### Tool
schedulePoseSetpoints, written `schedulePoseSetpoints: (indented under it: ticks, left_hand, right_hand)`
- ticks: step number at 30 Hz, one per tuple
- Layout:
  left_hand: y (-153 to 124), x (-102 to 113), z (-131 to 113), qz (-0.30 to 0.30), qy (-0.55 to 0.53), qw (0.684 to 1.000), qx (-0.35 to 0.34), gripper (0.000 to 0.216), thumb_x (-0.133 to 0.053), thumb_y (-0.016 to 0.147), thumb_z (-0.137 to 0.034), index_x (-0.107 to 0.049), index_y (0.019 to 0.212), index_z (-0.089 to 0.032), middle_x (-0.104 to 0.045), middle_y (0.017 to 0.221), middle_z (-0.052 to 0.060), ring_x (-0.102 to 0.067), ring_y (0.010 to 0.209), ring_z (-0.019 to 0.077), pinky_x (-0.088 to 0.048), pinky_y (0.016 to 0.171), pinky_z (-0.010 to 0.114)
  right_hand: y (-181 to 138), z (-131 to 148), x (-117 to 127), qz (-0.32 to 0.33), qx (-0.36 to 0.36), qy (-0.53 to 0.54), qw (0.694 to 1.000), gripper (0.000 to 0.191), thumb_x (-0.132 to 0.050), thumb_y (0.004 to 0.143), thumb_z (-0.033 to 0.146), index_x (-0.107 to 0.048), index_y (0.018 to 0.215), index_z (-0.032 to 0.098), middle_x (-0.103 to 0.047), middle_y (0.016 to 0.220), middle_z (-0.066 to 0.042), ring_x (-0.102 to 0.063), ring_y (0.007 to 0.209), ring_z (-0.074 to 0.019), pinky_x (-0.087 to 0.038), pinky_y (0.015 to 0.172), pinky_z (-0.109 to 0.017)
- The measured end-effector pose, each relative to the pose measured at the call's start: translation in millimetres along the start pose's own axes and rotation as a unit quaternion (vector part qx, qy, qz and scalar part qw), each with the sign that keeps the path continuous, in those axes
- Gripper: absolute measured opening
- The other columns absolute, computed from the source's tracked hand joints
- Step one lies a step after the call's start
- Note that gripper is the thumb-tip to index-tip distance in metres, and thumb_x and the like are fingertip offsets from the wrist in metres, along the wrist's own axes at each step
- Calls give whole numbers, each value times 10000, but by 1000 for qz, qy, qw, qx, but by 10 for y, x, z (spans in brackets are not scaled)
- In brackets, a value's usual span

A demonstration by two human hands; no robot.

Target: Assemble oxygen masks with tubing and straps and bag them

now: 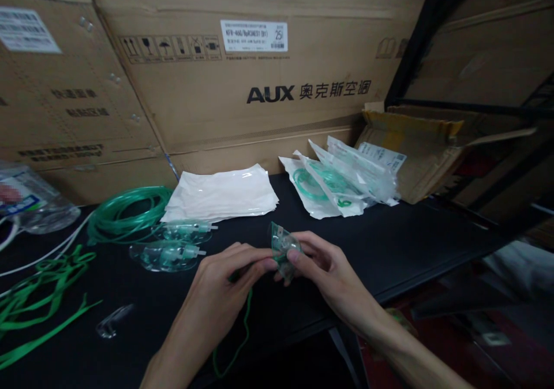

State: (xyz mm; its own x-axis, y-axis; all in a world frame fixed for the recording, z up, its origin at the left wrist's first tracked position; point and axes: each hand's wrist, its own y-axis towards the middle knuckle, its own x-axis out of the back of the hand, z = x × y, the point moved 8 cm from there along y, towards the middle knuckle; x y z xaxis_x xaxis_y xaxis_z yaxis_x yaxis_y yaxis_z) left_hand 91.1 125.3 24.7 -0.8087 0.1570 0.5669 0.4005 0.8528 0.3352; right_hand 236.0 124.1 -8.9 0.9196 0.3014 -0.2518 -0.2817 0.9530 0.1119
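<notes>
Both my hands meet over the black table (pixel 407 245) near its front edge. Between them is a small clear green plastic mask (pixel 282 249). My left hand (pixel 229 279) pinches its left side with closed fingers. A thin green strap (pixel 242 337) hangs down from under this hand. My right hand (pixel 322 268) grips the mask's right side, thumb on its front. Two more clear green masks (pixel 171 253) lie on the table to the left of my hands.
A coil of green tubing (pixel 125 210) and loose green straps (pixel 38 296) lie at the left. A stack of flat white bags (pixel 223 195) sits behind. Packed bags (pixel 341 181) lean at the back right beside an open carton (pixel 415 146). Big cardboard boxes (pixel 259 89) form the back wall.
</notes>
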Motion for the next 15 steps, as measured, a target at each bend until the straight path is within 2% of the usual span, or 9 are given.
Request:
schedulePoseSetpoints:
  ticks: [4, 7, 9, 11, 13, 15]
  left_hand:
    - [-17, 13, 29, -18, 24, 999, 33, 245, -697, 899, -349, -771, 1131, -322, -663, 716, -34, -563, 623, 124, -417, 581, 227]
    - [-22, 32, 37, -37, 43, 997, 52, 244, -720, 867, -372, -791, 1088, -299, -608, 646, -39, -500, 565, 118, -381, 539, 225]
    - [-15, 45, 51, -49, 46, 996, 61, 234, -717, 858, -378, -802, 1049, -273, -592, 616, -40, -478, 546, 117, -365, 522, 225]
    - [-8, 38, 84, -48, 43, 995, 77, 266, -715, 852, -384, -786, 1074, -257, -607, 608, -45, -467, 537, 116, -365, 517, 222]
    - [-10, 2, 116, -32, 25, 995, 89, 346, -699, 862, -373, -722, 1187, -256, -684, 679, -47, -490, 557, 118, -390, 541, 219]
    - [-21, -39, 136, -12, 4, 996, 93, 429, -678, 881, -360, -620, 1296, -270, -750, 789, -47, -528, 596, 121, -415, 577, 218]
  right_hand:
    - [12, -29, -7, 3, -13, -39, 999, 265, -718, 892, 416, -714, 1039, 195, -752, 950, -42, -695, 844, -160, -550, 790, -293]
    - [1, -40, 57, -42, 4, -57, 998, 330, -751, 864, 393, -685, 1149, 241, -729, 1107, -52, -691, 987, -187, -560, 857, -319]
    - [-39, 13, 124, -91, 55, -82, 991, 342, -757, 862, 348, -665, 1184, 281, -659, 1263, -60, -651, 1118, -203, -562, 883, -326]
    - [-101, 97, 145, -118, 122, -138, 976, 229, -739, 880, 294, -695, 1106, 290, -599, 1335, -63, -588, 1230, -221, -543, 932, -340]
    - [-154, 163, 105, -114, 179, -204, 956, 122, -724, 892, 245, -724, 1008, 283, -600, 1311, -63, -553, 1274, -234, -505, 1005, -371]
    - [-172, 173, 59, -98, 198, -251, 943, 148, -720, 893, 210, -728, 1017, 291, -618, 1271, -61, -558, 1264, -237, -480, 1041, -397]
